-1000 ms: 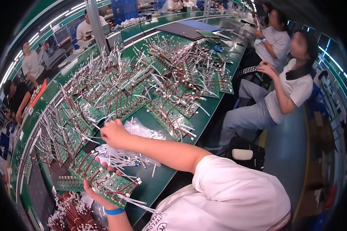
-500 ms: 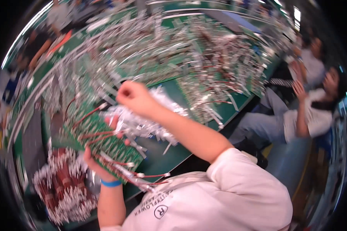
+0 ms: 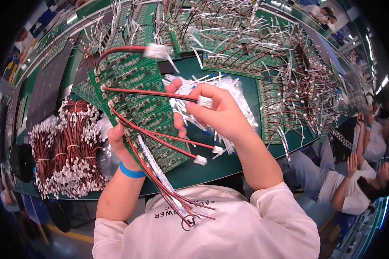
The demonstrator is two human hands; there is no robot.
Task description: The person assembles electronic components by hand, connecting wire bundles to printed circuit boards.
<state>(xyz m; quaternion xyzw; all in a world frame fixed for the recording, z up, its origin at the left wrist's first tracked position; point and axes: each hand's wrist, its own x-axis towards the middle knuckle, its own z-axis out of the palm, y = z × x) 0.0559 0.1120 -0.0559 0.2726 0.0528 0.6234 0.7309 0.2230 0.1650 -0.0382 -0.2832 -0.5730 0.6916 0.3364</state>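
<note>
My left hand [image 3: 124,144], wearing a blue wristband, is closed around the lower part of a green circuit board panel [image 3: 138,77] held tilted above the table. Its fingertips show past the panel's right edge. Several red-and-black cables rise from small sockets along the panel's left edge and end in white connectors. My right hand [image 3: 220,113] pinches the white connector [image 3: 204,102] of one such cable between thumb and fingers. Above it, another white connector [image 3: 155,51] hangs at the end of an arched cable. Two more loose connectors lie below, near the table edge.
Behind my right hand lies a heap of white flat cables [image 3: 242,97]. To the left are banded bundles of red-and-black cables [image 3: 67,151]. Wired green panels [image 3: 242,67] cover the table's back and right side. A seated person [image 3: 354,190] is at right.
The whole view has shifted and steadied. My right hand, earlier raised over the white cables, now pinches a cable connector beside the panel. My left hand still holds the panel, now facing me more fully.
</note>
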